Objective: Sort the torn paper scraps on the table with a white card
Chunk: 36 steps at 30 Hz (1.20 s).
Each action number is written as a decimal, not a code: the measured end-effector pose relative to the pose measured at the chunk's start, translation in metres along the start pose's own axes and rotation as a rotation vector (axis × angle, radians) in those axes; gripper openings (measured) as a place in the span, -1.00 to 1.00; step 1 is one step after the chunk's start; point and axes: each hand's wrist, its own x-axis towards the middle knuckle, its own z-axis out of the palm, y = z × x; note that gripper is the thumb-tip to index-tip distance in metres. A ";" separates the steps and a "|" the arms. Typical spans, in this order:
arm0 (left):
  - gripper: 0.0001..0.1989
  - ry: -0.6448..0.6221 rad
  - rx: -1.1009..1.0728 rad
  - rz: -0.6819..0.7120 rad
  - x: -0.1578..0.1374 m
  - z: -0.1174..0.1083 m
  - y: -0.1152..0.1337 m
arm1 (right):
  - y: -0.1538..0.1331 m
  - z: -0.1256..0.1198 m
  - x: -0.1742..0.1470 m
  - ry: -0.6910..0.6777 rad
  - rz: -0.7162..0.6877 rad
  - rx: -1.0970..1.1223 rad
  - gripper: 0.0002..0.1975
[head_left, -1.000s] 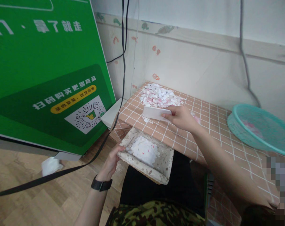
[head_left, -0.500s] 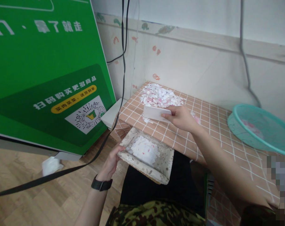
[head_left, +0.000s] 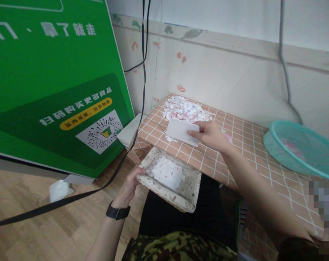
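My left hand [head_left: 131, 185] grips the left corner of a pale, patterned shallow tray [head_left: 192, 188], held just below the table edge. In the tray lies a heap of white paper scraps [head_left: 167, 173] with a few red bits. My right hand [head_left: 209, 135] pinches the right end of a flat white card [head_left: 180, 131], which is tilted over the tabletop near its front edge. Behind the card spreads a pile of white and pink paper scraps [head_left: 187, 109]. A few loose scraps [head_left: 171, 139] show at the card's lower left.
The table wears a brown checked cloth [head_left: 251, 145]. A turquoise mesh basket [head_left: 295, 159] with pink scraps stands at the right. A green printed panel [head_left: 55, 79] fills the left side. A black strap [head_left: 110, 181] hangs down across the left. White plastic [head_left: 60, 191] lies on the floor.
The card has tipped so more of its face shows, and its lower edge sits slightly nearer the table edge. The tray and my left hand have barely moved.
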 end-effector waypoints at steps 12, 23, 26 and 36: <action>-0.76 0.012 -0.011 0.000 0.001 -0.001 -0.002 | 0.009 0.001 0.003 -0.019 0.066 0.175 -0.74; -0.69 -0.010 0.004 0.011 0.001 -0.002 -0.002 | -0.001 0.003 0.012 -0.034 -0.006 -0.076 -0.76; -0.68 -0.002 -0.002 0.015 0.001 -0.001 -0.002 | -0.006 0.000 0.011 0.004 -0.046 -0.231 -0.78; -0.66 0.020 0.005 0.005 0.002 -0.001 -0.002 | -0.023 -0.009 -0.011 -0.005 -0.155 -0.591 -0.82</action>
